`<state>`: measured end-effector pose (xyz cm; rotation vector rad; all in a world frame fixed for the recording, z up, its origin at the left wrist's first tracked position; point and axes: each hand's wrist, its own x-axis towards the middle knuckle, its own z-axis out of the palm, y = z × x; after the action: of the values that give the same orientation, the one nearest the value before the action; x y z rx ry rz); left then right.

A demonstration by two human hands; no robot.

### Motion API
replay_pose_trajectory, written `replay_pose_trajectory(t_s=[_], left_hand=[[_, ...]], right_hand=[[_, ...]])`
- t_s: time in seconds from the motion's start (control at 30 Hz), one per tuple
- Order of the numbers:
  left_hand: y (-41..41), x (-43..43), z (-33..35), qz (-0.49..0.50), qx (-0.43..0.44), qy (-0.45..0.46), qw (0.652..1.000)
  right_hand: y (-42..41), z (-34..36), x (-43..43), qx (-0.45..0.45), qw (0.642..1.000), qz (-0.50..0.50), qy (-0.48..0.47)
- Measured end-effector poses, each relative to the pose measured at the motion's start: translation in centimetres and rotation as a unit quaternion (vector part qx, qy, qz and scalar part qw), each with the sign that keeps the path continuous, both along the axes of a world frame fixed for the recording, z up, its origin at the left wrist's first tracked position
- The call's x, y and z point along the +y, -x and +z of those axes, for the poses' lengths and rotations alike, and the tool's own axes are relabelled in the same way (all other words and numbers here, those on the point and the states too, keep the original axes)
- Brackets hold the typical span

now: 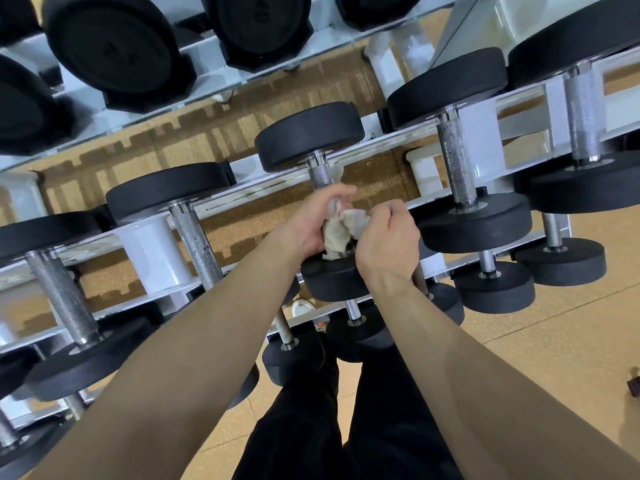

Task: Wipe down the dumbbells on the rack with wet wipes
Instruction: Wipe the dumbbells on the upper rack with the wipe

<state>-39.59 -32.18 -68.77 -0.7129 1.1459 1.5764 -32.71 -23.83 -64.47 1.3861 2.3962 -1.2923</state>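
Now L hand (309,221), R hand (388,245) grip wipe (341,232) on dumbbell (308,135) handle.

You are looking through a wide-angle lens that is bending the rack (152,251) rails and stretching the frame's edges. Bright, even light is coming from overhead, washing the white metal pale and glinting on the chrome handles (453,157). Blocky smearing is breaking up the floor (114,161) behind the rails.

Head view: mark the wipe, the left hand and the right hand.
wipe (342,231), head view, crumpled middle.
left hand (311,220), head view, back of the hand.
right hand (388,241), head view, back of the hand.
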Motion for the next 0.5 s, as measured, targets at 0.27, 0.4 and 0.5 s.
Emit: replay_pose_trajectory(t_s=[0.27,0.4,0.5], left_hand=[[2.0,1.0,-0.1,0.189,0.042,0.072,0.978],[-0.4,0.6,0.0,0.092,0.079,0.089,0.989],[-2.2,0.3,0.5,0.027,0.075,0.052,0.995]], right_hand=[[-0.3,-0.2,0.0,-0.002,1.000,0.009,0.005],[-0.2,-0.2,-0.1,-0.009,1.000,0.013,0.003],[-0.2,-0.1,0.0,-0.008,1.000,0.015,0.002]])
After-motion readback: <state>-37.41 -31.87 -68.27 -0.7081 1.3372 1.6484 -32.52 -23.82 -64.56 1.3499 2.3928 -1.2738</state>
